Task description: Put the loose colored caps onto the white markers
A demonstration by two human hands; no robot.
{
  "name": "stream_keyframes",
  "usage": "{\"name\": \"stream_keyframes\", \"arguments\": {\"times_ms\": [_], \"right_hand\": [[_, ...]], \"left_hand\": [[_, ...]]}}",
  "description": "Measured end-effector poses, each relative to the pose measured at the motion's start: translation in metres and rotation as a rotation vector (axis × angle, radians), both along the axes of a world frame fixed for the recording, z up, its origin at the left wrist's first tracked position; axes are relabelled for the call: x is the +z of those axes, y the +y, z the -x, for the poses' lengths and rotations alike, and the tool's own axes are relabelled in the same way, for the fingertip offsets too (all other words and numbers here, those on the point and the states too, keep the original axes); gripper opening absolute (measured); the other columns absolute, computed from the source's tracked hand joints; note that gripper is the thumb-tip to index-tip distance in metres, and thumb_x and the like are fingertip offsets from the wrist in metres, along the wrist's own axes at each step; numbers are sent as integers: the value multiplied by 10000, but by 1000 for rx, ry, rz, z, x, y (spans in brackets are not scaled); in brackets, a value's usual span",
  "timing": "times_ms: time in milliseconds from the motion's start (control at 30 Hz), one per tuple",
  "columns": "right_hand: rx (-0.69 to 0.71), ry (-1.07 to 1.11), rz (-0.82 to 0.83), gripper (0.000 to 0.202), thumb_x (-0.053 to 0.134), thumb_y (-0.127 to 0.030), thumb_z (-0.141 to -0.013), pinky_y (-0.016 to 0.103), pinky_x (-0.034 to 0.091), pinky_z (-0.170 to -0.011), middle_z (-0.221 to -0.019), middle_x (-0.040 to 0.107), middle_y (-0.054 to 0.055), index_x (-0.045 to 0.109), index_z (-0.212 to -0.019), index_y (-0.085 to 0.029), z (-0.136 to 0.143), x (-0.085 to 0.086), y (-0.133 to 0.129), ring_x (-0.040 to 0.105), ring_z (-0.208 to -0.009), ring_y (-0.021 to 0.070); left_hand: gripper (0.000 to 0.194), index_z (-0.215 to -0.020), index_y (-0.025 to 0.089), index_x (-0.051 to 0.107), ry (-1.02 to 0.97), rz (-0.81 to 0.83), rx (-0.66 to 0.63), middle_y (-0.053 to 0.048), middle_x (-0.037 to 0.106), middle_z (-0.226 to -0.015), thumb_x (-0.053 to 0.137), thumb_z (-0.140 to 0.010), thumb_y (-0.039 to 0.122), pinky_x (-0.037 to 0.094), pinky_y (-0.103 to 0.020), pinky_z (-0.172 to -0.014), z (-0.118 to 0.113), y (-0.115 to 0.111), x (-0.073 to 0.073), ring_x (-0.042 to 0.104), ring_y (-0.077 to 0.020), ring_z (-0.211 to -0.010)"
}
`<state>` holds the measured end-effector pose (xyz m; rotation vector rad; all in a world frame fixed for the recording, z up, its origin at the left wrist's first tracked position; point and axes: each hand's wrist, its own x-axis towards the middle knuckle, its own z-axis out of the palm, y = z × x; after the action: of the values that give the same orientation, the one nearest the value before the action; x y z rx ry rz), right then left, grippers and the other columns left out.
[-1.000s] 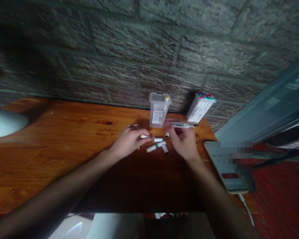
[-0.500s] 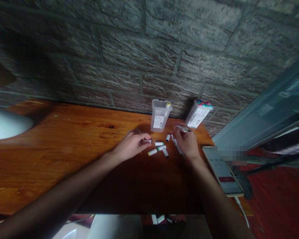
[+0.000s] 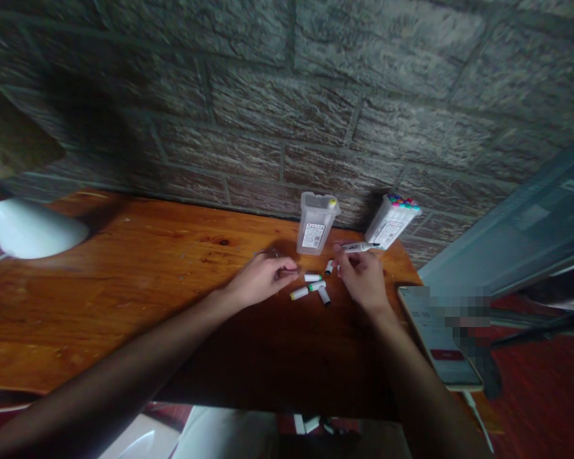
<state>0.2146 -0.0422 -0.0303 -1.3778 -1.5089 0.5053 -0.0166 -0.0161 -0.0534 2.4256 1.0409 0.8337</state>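
My right hand (image 3: 362, 280) is closed on a white marker (image 3: 356, 247), held nearly level with its dark end to the right. To the left, my left hand (image 3: 265, 277) has its thumb and fingers pinched together just above the table; what is between them, if anything, is too unclear to tell. Several loose white marker caps lie between the hands: a green-banded cap (image 3: 312, 278), another green-banded cap (image 3: 317, 287), a yellow-banded cap (image 3: 299, 294), a dark-ended cap (image 3: 324, 296) and a second dark-ended cap (image 3: 329, 268) near my right fingers.
Behind the caps stands a clear plastic case (image 3: 318, 220) with one yellow-ended marker in it. A second case (image 3: 391, 223), full of colourful markers, leans near the stone wall (image 3: 249, 146). A phone (image 3: 435, 338) with a cable lies at right, a white lamp base (image 3: 38, 229) at left.
The marker in my right hand has turned more level and shows more of its barrel. The marker that lay under that hand is no longer visible. The view has shifted slightly left.
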Motion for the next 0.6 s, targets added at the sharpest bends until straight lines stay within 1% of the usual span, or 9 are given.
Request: {"name": "stream_keyframes", "arguments": {"times_ms": [67,133,267,400,433,533,600], "right_hand": [[10,2,-6,484,569,-580,-890,266,498,-534,-723,741,79,729,-976,-132,0,0,0,667,-582,180],[11,2,4,495,566,-580,-889,268,502,-530,-712,739,79,722,-1014,-127,0,-1,1,677,-590,189],[17,0,1,454,568,-570,-889,263,506,-528,-742,748,79,727,-957,-150,2,-1,1,687,-607,188],[28,-15,-20,420,568,-552,-895,257,506,-536,-841,770,94,724,-809,-172,4,-1,0,694,-633,181],[28,-9,-17,416,569,-548,-896,256,504,-534,-830,769,92,723,-809,-171,4,-1,-1,694,-631,181],[33,12,2,392,579,-531,-898,256,504,-534,-762,756,77,727,-891,-168,5,-2,0,698,-631,188],[38,-1,1,366,583,-509,-903,252,501,-536,-803,763,81,727,-867,-174,5,-3,-1,702,-647,186]], "left_hand": [[176,-994,225,722,0,-3,-3,-33,766,-915,603,-917,331,457,-258,-701,0,0,0,680,-169,-756],[181,-998,228,723,5,0,0,-28,764,-907,595,-921,331,448,-250,-674,0,1,0,668,-157,-715],[183,-968,225,722,5,-7,15,-20,760,-882,586,-924,340,441,-247,-680,2,2,1,660,-154,-715],[204,-962,222,721,11,-12,30,-23,758,-878,572,-931,358,447,-253,-714,2,2,2,668,-164,-750],[211,-966,221,722,15,-2,29,-24,757,-872,565,-935,359,447,-251,-711,3,3,2,669,-163,-745],[224,-981,223,724,22,23,27,-24,755,-856,557,-938,366,445,-248,-695,3,3,2,672,-163,-736],[222,-989,227,725,22,19,33,-23,756,-857,563,-934,367,441,-249,-685,4,3,1,670,-163,-731]]}}
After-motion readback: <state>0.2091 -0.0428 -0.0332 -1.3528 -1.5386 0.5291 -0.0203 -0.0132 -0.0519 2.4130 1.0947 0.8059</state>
